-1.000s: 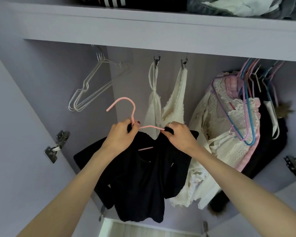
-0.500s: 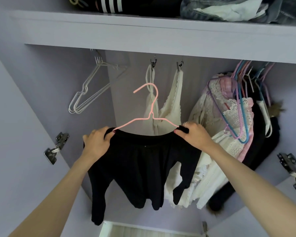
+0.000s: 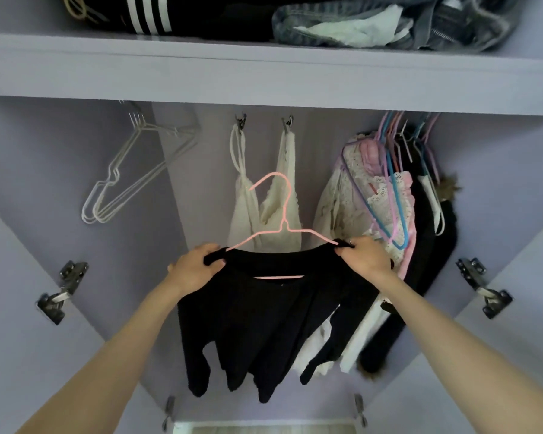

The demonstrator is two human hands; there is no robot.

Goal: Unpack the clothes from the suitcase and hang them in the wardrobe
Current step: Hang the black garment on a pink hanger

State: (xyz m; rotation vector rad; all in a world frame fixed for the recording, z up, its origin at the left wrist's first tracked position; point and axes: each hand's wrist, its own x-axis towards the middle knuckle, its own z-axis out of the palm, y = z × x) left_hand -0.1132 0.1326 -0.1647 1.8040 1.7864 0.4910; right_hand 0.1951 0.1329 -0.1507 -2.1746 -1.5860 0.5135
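Stood open before a lilac wardrobe [image 3: 264,73], rail hidden under the shelf, so hook-up likely blind. Held up mid-cupboard, a black top [image 3: 264,308] on a pink hanger [image 3: 284,227], hook free, not yet hung. Could snag the cream tops [image 3: 276,202] right behind, or tangle in the crowded hangers [image 3: 392,195] to the right. Pinched at the shoulders: left hand [image 3: 195,270] curled on one, right hand [image 3: 364,258] on the other. Could slip off once released.
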